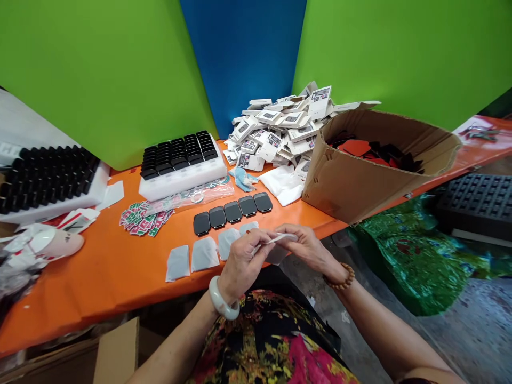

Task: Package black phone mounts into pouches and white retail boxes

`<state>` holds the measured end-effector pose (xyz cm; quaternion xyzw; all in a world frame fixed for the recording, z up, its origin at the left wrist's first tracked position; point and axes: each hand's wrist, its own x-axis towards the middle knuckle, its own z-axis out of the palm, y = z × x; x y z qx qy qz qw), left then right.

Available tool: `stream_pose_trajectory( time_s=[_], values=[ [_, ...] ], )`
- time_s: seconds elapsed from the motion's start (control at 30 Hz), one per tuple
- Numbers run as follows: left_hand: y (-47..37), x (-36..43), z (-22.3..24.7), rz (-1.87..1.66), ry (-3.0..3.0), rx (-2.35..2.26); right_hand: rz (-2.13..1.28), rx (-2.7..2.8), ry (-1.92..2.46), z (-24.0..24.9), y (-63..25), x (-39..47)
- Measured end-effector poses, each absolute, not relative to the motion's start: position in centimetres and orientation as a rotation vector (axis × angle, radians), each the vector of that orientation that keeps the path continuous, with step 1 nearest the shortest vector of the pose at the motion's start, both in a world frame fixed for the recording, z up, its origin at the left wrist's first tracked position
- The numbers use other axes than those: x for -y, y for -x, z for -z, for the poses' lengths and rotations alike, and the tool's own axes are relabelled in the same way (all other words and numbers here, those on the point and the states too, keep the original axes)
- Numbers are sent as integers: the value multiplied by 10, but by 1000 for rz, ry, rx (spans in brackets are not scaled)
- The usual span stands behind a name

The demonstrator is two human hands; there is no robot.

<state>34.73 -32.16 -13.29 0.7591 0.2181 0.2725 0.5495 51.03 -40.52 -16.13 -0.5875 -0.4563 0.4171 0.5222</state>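
My left hand (247, 258), with a pale bangle on its wrist, pinches one side of a thin whitish piece (276, 238) near the table's front edge. The fingers of my right hand (310, 246), with a beaded bracelet at the wrist, are closed on its other end. Beyond my hands, several dark rounded plates (233, 212) lie in a row. Several grey pieces in thin white wrapping (205, 253) lie along the front edge; those nearest my left hand are partly hidden by it.
An open cardboard box (348, 184) with red and black pieces stands at right, beside piled small white boxes (276, 128). White foam trays (184, 180) hold black items. Colourful cards (146, 218) lie on the orange table (132, 277). Green plastic (416, 266) is below right.
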Motion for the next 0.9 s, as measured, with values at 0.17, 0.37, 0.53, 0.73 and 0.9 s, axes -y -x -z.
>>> stream_pose_trajectory(
  time_s=[0.17, 0.37, 0.53, 0.73, 0.9],
  values=[
    [-346, 324, 151, -1071, -1902, -841, -1046, 848, 1373, 180, -513, 392],
    [-349, 343, 173, -738, -1706, -945, -1135, 687, 1302, 194, -511, 380],
    [-356, 335, 191, -537, -1242, -846, -1036, 778, 1421, 195, -505, 376],
    [-356, 326, 197, -488, -970, -838, -267, 1332, 1593, 177, -503, 387],
    [-363, 320, 204, -503, -724, -833, -780, 1470, 1499, 197, -499, 394]
  ],
)
